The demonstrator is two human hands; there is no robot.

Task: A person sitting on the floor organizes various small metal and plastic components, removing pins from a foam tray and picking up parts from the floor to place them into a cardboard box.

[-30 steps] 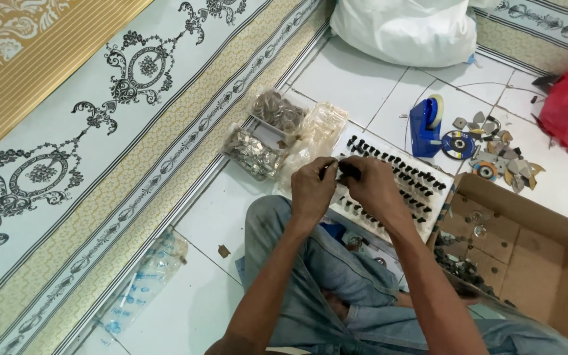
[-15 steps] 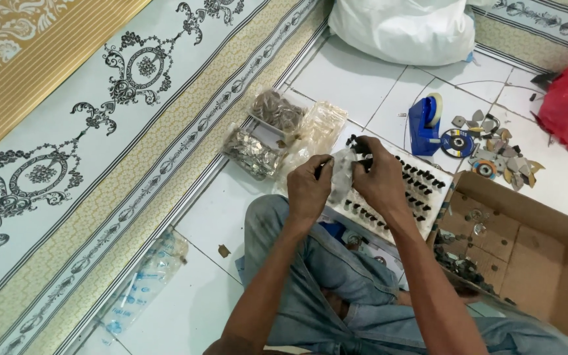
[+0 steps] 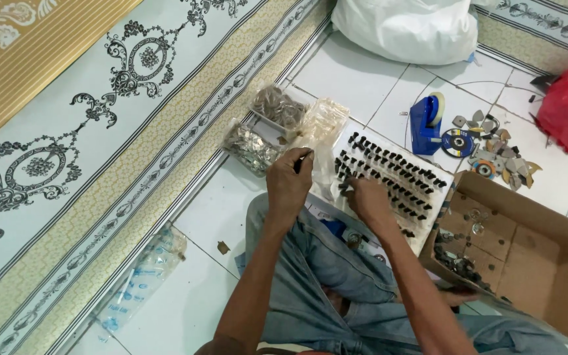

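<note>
On white tray point(image 3: 445, 181), right hand point(image 3: 369, 200) pinches 1 small black peg point(image 3: 343, 187); left hand point(image 3: 289, 184) curls, contents unclear. Light, rigid, gripped by top.

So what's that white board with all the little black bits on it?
The white board is a flat rectangular slab, foam-like by its look, lying askew on the tiled floor before the seated person's knees. Rows of small black pieces stand on it; what they are is too small to tell. The right hand rests at its near edge, and a cardboard box sits by its right corner.
</note>
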